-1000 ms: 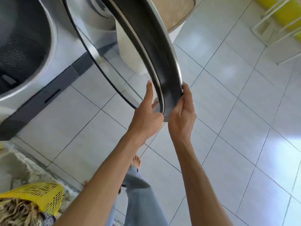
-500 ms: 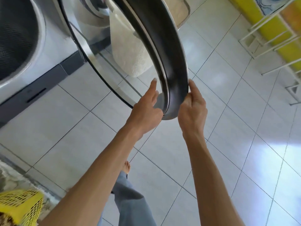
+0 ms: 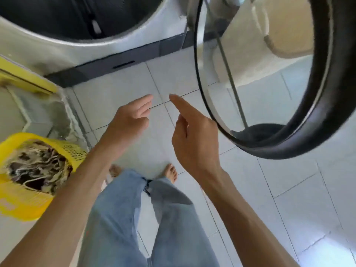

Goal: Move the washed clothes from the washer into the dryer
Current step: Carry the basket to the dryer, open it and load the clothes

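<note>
Likely damp, limp and heavy, the patterned clothes (image 3: pixel 36 168) in the yellow plastic basket (image 3: pixel 23 207) want bunching from above; left hand (image 3: pixel 129 122) and right hand (image 3: pixel 194 139) hang relaxed beside it, holding nothing.

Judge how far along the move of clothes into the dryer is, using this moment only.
Done: the round door stands open and the drum is exposed. In hand: nothing; the left hand and right hand are empty. Left: the clothes in the yellow basket are not loaded.
</note>
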Demonstrator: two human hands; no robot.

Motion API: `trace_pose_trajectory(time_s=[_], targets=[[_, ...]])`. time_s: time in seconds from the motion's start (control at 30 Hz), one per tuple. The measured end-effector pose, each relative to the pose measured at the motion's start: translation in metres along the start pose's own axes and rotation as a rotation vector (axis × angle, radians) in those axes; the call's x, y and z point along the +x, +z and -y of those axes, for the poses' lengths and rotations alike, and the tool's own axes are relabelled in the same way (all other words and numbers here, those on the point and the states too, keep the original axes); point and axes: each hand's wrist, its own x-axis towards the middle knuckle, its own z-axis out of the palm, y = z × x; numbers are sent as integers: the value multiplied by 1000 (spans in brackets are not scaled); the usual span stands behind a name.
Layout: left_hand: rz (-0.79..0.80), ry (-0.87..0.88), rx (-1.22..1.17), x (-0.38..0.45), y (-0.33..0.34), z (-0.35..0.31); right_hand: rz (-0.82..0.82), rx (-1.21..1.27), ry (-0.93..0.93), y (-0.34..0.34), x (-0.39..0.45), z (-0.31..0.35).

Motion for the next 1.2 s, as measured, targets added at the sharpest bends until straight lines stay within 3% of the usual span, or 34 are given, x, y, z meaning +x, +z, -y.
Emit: trace_pose_trajectory(time_s=[0.23,0.5,0.7,0.8,0.9,1.1,1.2], targets=[[-287,-123,-235,-42,-142,112,511,-188,-319,131,18,74],[-643,-460,-557,-98,-226,254,1053,-467,-557,295,-5,124],[-721,-638,-604,-100,-249,324,1405,-793,-729,418,-29,105],[-718,-663,-600,-92,-257,343,1579,-966,-625,477,-38,79],[-735,-663,-648,-81,-259,366,1539,-1056,-445,518,-42,50],[-776,-690,-828,-69,-246,383,1364,-978,-384,537,-46,34],[-886,-705,-831,-57,-242,385,1342,-592,57,551,-40,54]])
